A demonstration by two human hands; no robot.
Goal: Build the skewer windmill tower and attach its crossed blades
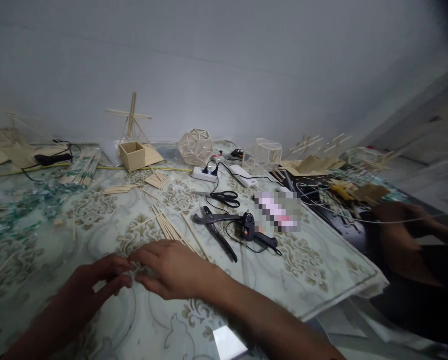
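My left hand [96, 286] and my right hand [173, 267] meet low over the patterned tablecloth [178, 325]. Fingers on both are curled, and the fingertips nearly touch. Whatever is pinched there is too small or too hidden to make out. Just beyond my right hand lies a bunch of thin wooden sticks [169, 226], partly covered by it. To its right are long-handled cutters [219, 232] with dark handles, a black hot glue gun [259, 235] and black-handled scissors [226, 198].
A stick windmill [132, 120] on a square wooden box [132, 156], a stick polyhedron [195, 146] and a power strip [204, 174] stand toward the wall. Plastic wrappers [17, 210] lie left. At right, another person's arm [400, 237] rests near a dark work surface.
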